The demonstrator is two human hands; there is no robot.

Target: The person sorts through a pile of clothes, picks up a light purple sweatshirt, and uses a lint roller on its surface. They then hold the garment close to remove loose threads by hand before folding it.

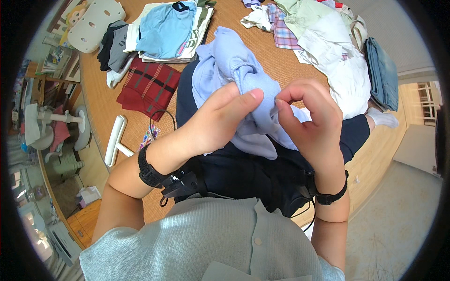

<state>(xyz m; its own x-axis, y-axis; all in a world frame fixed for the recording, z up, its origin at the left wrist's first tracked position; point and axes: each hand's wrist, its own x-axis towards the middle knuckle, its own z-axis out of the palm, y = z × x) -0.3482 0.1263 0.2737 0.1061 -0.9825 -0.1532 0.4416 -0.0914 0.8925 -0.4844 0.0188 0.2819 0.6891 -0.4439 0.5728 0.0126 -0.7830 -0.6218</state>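
Note:
A pale lavender-blue garment [225, 61] lies bunched over my lap and runs up toward the mat. My left hand [220, 117] grips a fold of it between thumb and fingers at the centre of the view. My right hand [307, 117] pinches the same fold from the right, fingers curled in, almost touching the left thumb. Both wrists wear black straps. My dark trousers [243, 173] show beneath the garment.
A woven mat [101, 93] carries a stack of folded clothes with a light blue top [164, 28], a dark red plaid piece [147, 86], grey items [115, 47], and a loose heap of white and checked clothes [328, 42] with blue jeans [382, 70]. A white handle-like object [115, 140] lies at left.

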